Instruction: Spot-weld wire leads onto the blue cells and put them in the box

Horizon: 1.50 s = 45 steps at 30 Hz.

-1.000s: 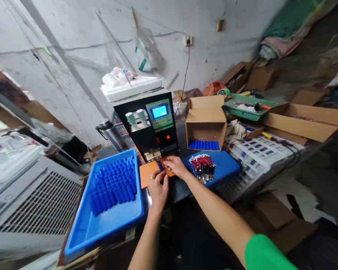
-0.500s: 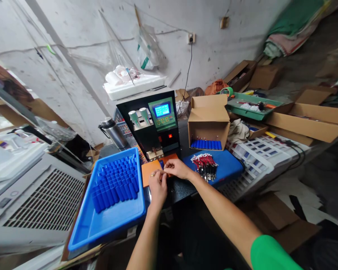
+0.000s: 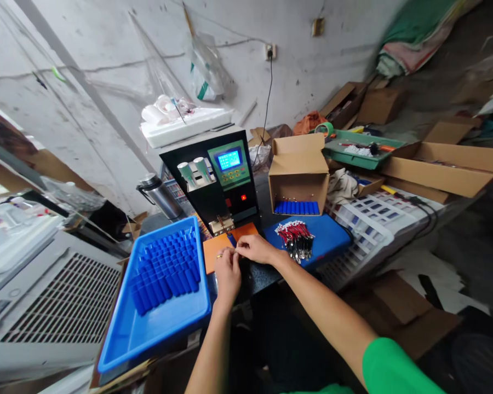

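My left hand, a ring on one finger, is closed in a pinch at the front of the orange board. What it pinches is too small to make out. My right hand is closed, its fingertips against my left ones and around the near end of a blue cylindrical battery cell. The cell points toward the metal tips of a black spot welder with a lit screen. Several blue cells stand in rows in the blue tray to the left. Red and black wire leads lie in a bundle to the right.
An open cardboard box with a row of blue cells stands behind the leads on a blue surface. A steel flask is left of the welder. White crates and a green tray lie farther right.
The view has shifted slightly, so the scene sits a little farther left. Both hands stay together below the welder tips; the blue cell shows more clearly between them and the tips.
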{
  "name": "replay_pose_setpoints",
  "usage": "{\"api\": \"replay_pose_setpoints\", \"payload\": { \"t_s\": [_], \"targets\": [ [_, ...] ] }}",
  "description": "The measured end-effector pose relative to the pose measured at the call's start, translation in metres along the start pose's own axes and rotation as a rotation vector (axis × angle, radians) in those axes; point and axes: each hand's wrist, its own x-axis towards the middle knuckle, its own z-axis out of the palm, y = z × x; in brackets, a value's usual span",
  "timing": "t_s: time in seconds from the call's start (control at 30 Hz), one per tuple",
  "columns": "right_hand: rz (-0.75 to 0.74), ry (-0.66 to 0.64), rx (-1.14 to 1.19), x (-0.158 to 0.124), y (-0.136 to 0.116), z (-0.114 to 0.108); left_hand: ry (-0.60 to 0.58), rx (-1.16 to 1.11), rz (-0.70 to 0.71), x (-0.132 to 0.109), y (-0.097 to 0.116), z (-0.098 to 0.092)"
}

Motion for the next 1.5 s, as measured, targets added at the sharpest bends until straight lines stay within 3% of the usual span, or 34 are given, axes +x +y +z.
{"api": "replay_pose_setpoints", "payload": {
  "t_s": [0.23, 0.43, 0.57, 0.73, 0.87, 0.93, 1.2, 1.5],
  "targets": [
    [0.1, 0.192, 0.308, 0.003, 0.008, 0.001, 0.087, 0.04, 0.072, -0.001, 0.0, -0.002],
    [0.225, 0.274, 0.609, 0.007, 0.009, -0.006, -0.105, 0.082, 0.101, 0.013, -0.008, 0.003],
    [0.226, 0.299, 0.568, 0.009, 0.01, -0.004, -0.062, 0.004, 0.053, 0.012, -0.005, 0.001],
    [0.201, 0.29, 0.492, 0.01, 0.012, -0.001, -0.096, -0.195, -0.003, 0.003, 0.0, -0.005],
    [0.201, 0.267, 0.443, 0.012, 0.016, 0.0, -0.001, -0.301, -0.169, 0.005, 0.001, -0.006],
    [0.195, 0.251, 0.419, 0.013, 0.017, 0.0, -0.007, -0.323, -0.231, 0.01, 0.002, -0.006],
    [0.227, 0.279, 0.432, 0.013, 0.016, 0.002, 0.039, -0.212, -0.124, 0.024, 0.0, -0.006],
    [0.267, 0.334, 0.521, 0.006, 0.013, 0.002, 0.069, -0.235, -0.219, 0.017, -0.01, -0.001]
  ]
}}
